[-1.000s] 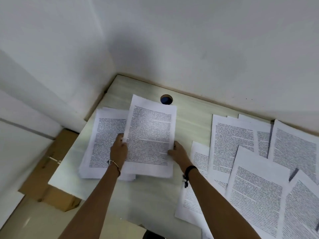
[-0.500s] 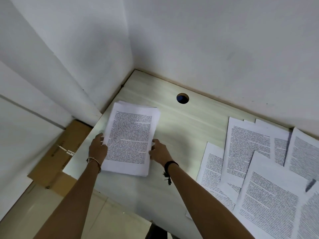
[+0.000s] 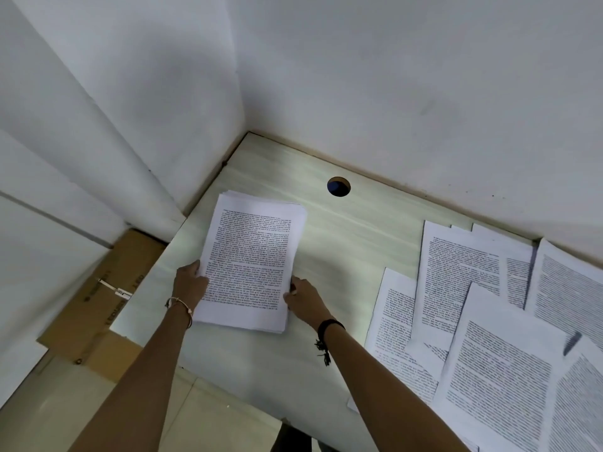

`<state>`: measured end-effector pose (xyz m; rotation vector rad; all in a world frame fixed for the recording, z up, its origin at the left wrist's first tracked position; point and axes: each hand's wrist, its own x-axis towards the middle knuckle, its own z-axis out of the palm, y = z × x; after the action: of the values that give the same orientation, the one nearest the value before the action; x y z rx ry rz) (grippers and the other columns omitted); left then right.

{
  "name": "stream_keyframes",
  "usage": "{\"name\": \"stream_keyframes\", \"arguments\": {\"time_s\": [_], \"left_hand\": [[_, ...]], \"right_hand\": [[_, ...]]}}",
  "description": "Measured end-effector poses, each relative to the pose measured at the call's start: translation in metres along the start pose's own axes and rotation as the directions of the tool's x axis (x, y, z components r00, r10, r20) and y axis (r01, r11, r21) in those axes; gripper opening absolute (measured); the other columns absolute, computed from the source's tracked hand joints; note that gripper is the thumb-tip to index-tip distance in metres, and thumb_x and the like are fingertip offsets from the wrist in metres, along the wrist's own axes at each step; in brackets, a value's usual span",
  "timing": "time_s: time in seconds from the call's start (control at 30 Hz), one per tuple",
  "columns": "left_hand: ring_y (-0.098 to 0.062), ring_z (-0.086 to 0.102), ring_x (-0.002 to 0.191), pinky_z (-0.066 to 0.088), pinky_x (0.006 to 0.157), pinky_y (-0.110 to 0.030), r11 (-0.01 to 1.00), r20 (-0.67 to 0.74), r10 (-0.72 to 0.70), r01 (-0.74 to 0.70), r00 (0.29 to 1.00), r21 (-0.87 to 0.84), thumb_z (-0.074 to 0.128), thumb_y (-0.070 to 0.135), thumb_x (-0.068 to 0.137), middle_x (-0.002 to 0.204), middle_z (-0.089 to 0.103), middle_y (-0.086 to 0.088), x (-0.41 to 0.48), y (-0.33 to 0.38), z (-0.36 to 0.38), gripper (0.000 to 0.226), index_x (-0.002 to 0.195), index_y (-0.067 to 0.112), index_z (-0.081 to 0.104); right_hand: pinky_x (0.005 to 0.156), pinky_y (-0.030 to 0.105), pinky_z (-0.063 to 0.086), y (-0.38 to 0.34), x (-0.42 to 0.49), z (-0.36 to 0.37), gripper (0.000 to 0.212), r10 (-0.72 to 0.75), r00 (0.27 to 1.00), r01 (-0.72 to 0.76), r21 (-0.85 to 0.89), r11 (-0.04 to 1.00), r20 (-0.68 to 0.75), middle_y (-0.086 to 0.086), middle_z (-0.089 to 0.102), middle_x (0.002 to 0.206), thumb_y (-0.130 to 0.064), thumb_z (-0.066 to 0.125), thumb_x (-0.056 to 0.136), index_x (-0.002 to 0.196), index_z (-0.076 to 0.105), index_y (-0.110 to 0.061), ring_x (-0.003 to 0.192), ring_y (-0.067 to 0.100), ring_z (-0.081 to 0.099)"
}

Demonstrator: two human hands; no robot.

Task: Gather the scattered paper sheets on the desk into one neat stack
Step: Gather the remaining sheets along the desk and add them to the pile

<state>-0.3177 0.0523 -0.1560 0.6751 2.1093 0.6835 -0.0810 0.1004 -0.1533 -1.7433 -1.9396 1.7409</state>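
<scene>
Head view: your left hand [image 3: 191, 282] and right hand [image 3: 301, 296] each grip one long edge of one paper stack [image 3: 251, 265], just below-left of the cable hole [image 3: 338, 186] in the desk [image 3: 342, 256]. At least six loose sheets [image 3: 456, 272] lie overlapping, below-right of the hole. One cardboard box [image 3: 107, 298] sits off the desk, far left of the hole, closed; I can't tell its contents.

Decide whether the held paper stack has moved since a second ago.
Yes. The stack has shifted left, away from the round hole, toward the desk's left edge.
</scene>
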Motion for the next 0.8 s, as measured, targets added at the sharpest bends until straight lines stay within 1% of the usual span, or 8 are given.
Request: {"name": "stream_keyframes", "arguments": {"time_s": [0.1, 0.23, 0.3, 0.37, 0.53, 0.63, 0.7, 0.8], "left_hand": [[-0.023, 0.053, 0.089, 0.042, 0.073, -0.028, 0.998, 0.044, 0.053, -0.052, 0.998, -0.023, 0.047, -0.01, 0.082, 0.1, 0.057, -0.009, -0.004, 0.017, 0.017, 0.028, 0.105, 0.004, 0.057], [-0.016, 0.046, 0.085, 0.034, 0.063, -0.013, 0.998, 0.09, 0.062, -0.063, 0.994, -0.002, 0.049, -0.008, 0.086, 0.08, 0.047, 0.007, -0.011, 0.046, 0.052, 0.031, 0.077, 0.022, 0.047], [-0.025, 0.05, 0.113, 0.042, 0.085, -0.024, 0.997, 0.14, 0.073, -0.073, 0.987, -0.008, 0.051, -0.003, 0.088, 0.118, 0.057, -0.008, -0.015, 0.06, 0.068, 0.032, 0.118, 0.008, 0.054], [-0.029, 0.043, 0.128, 0.035, 0.094, -0.026, 0.996, 0.195, 0.084, -0.086, 0.977, 0.002, 0.052, 0.001, 0.089, 0.144, 0.04, -0.014, -0.017, 0.071, 0.085, 0.061, 0.145, 0.004, 0.026], [-0.019, 0.049, 0.107, 0.034, 0.084, -0.024, 0.99, 0.291, 0.111, -0.081, 0.95, -0.111, 0.05, -0.001, 0.09, 0.139, 0.048, -0.011, -0.02, 0.086, 0.118, 0.066, 0.147, 0.012, 0.019], [-0.027, 0.047, 0.124, 0.038, 0.099, -0.031, 0.988, 0.317, 0.129, -0.094, 0.94, -0.124, 0.052, 0.001, 0.089, 0.143, 0.045, -0.01, -0.02, 0.088, 0.127, 0.066, 0.147, 0.014, 0.021], [-0.029, 0.041, 0.132, 0.032, 0.109, -0.036, 0.99, 0.265, 0.143, -0.133, 0.954, -0.054, 0.054, 0.004, 0.089, 0.146, 0.038, -0.013, -0.025, 0.089, 0.13, 0.066, 0.146, 0.013, 0.023], [-0.032, 0.037, 0.133, 0.031, 0.109, -0.038, 0.971, 0.053, 0.219, -0.223, 0.974, 0.091, 0.053, 0.005, 0.088, 0.145, 0.036, -0.017, -0.043, 0.088, 0.138, 0.058, 0.142, 0.006, 0.033]], "right_hand": [[0.087, 0.036, 0.051, 0.017, 0.001, -0.008, 0.033, 0.044, 0.997, -0.041, 0.034, 0.999, -0.068, 0.012, 0.059, 0.111, -0.013, 0.041, 0.084, 0.113, 0.056, -0.013, 0.1, 0.029, 0.058], [0.075, 0.025, 0.041, 0.029, -0.013, -0.034, 0.022, 0.114, 0.966, -0.096, 0.09, 0.991, -0.23, 0.009, 0.054, 0.109, -0.006, 0.039, 0.087, 0.106, 0.051, -0.006, 0.099, 0.026, 0.051], [0.086, 0.026, 0.038, 0.04, -0.018, -0.048, 0.04, 0.13, 0.945, -0.103, 0.107, 0.989, -0.299, 0.011, 0.052, 0.121, -0.003, 0.039, 0.087, 0.126, 0.047, -0.004, 0.112, 0.026, 0.048], [0.095, 0.026, 0.034, 0.05, -0.026, -0.061, 0.051, 0.143, 0.928, -0.106, 0.125, 0.987, -0.345, 0.012, 0.048, 0.13, -0.001, 0.038, 0.089, 0.139, 0.038, -0.006, 0.123, 0.027, 0.043], [0.096, 0.034, 0.042, 0.076, -0.039, -0.076, 0.037, 0.164, 0.877, -0.058, 0.24, 0.969, -0.451, 0.008, 0.053, 0.12, -0.023, 0.039, 0.097, 0.13, 0.046, -0.009, 0.112, 0.023, 0.05], [0.083, 0.026, 0.04, 0.087, -0.05, -0.085, 0.032, 0.145, 0.908, -0.021, 0.301, 0.953, -0.394, -0.009, 0.049, 0.103, -0.034, 0.044, 0.087, 0.117, 0.048, -0.023, 0.094, 0.011, 0.047], [0.093, 0.025, 0.037, 0.087, -0.06, -0.093, 0.053, 0.141, 0.938, -0.024, 0.345, 0.938, -0.318, -0.01, 0.046, 0.117, -0.03, 0.049, 0.091, 0.142, 0.036, -0.021, 0.108, 0.011, 0.045], [0.085, 0.024, 0.041, 0.09, -0.072, -0.098, 0.043, 0.113, 0.923, 0.023, 0.346, 0.938, -0.367, 0.014, 0.059, 0.121, -0.022, 0.047, 0.098, 0.135, 0.04, -0.003, 0.111, 0.028, 0.056]]}}
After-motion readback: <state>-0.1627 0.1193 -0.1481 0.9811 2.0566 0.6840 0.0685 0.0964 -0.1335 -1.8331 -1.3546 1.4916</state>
